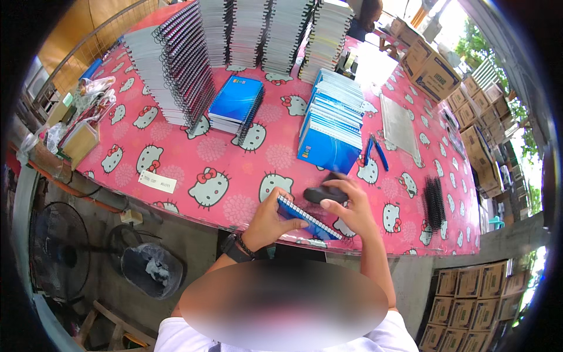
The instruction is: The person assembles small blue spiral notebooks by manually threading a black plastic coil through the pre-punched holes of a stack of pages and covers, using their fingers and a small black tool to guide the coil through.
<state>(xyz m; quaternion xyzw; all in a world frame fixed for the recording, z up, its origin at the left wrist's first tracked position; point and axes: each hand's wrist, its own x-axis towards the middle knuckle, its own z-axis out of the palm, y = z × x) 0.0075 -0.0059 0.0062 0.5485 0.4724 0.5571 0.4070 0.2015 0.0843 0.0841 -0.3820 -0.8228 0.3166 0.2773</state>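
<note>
Head view: left hand (267, 220) grip pinches spiral notebook (308, 217) (blue); right hand (346, 205) clasps black tool (325, 193).

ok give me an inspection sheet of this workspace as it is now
surface: table under a pink cat-print cloth
job's things: blue spiral notebook at the near edge; dark tool above it
clutter: tall notebook stacks, a short blue stack, a fanned blue row, black coils, blue pliers
grippers: left hand holds the notebook; right hand grips the dark tool
cables: a cord along the table's left edge
surroundings: floor fan, lined bin, cardboard boxes
</note>
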